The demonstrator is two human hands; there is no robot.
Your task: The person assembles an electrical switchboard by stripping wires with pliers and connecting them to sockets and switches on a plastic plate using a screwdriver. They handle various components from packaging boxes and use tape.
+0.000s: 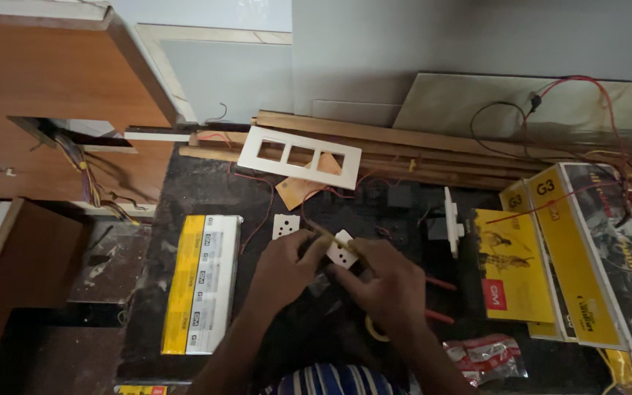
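1. Head view, nearest edge: a blue-and-white striped garment (pixel 334 382) is cut off by the frame, and a clear bag with red print (pixel 486 356) lies on the dark counter (pixel 206 190) at the right.
2. Both hands meet over the counter's middle. The left hand (pixel 281 265) and right hand (pixel 389 281) have their fingers clamped together on a small white socket module (pixel 341 249) with round holes; a thin yellowish rod (pixel 323 232), hard to make out, crosses it.
3. A roll of yellow tape (pixel 374 330) and red tool handles (pixel 439 284) peek out from under the right hand, mostly hidden.
4. A long yellow-and-white box (pixel 200 281) lies left of the hands; a second white socket module (pixel 286 225) sits just beyond the left hand.
5. Flat yellow-and-black cartons (pixel 565 256) fan out at the right, partly cut off.
6. Farther back, a white three-window plastic plate (pixel 300 156) leans on wooden strips (pixel 433 150), with red and black wires (pixel 550 102) tangled beyond.
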